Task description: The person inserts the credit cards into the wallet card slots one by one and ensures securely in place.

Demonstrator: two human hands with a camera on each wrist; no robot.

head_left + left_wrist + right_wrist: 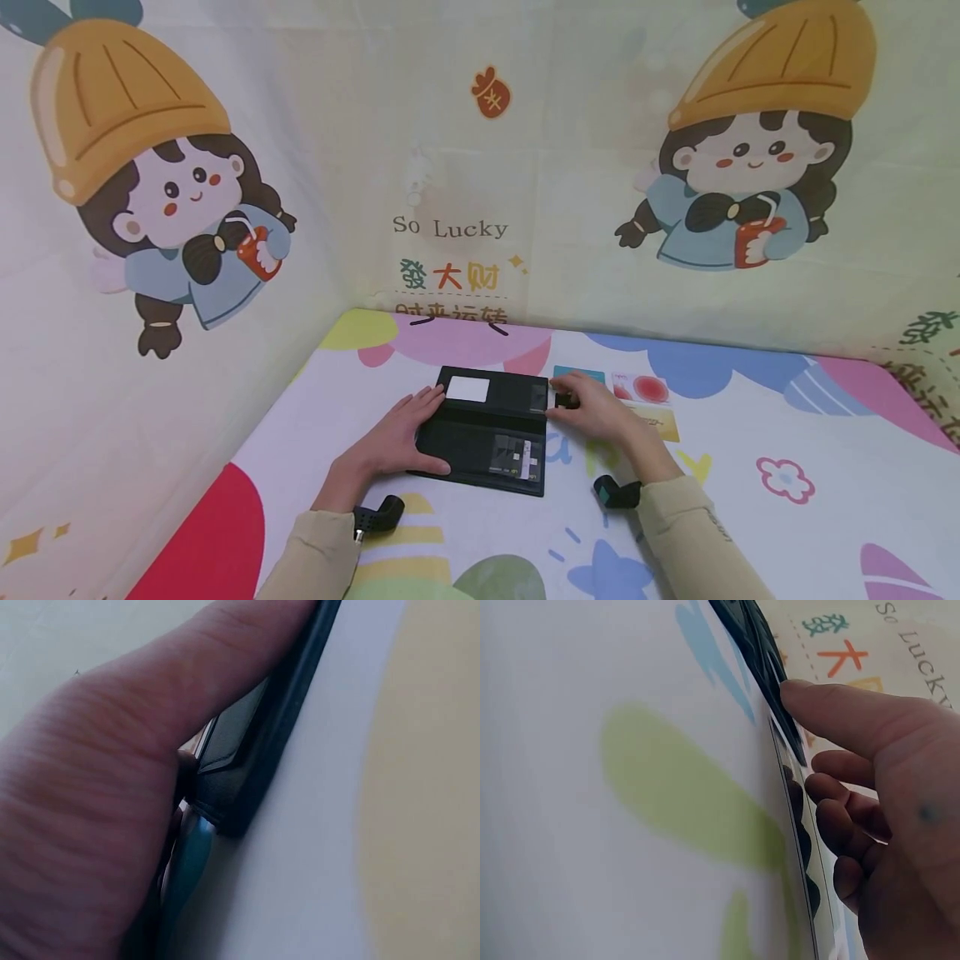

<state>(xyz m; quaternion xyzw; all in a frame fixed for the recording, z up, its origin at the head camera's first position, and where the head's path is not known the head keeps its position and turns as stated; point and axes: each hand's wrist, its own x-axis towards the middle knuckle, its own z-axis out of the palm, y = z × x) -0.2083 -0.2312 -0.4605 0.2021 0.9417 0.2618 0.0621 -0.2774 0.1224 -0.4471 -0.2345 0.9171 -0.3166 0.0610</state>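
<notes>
I'm watching the black wallet (pixel 461 446) lying open on the worktop (pixel 832 525), between both grips. My left grip (pixel 397 435) is resting spread along its left side; my right grip (pixel 600 412) is touching its right edge, though I'm not managing to tell whether it's pinching anything.

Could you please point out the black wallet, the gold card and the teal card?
black wallet (pixel 474 443), head view: bare part of its lower panel
gold card (pixel 663 422), head view: its uncovered right part
teal card (pixel 590 375), head view: its uncovered upper part
</notes>
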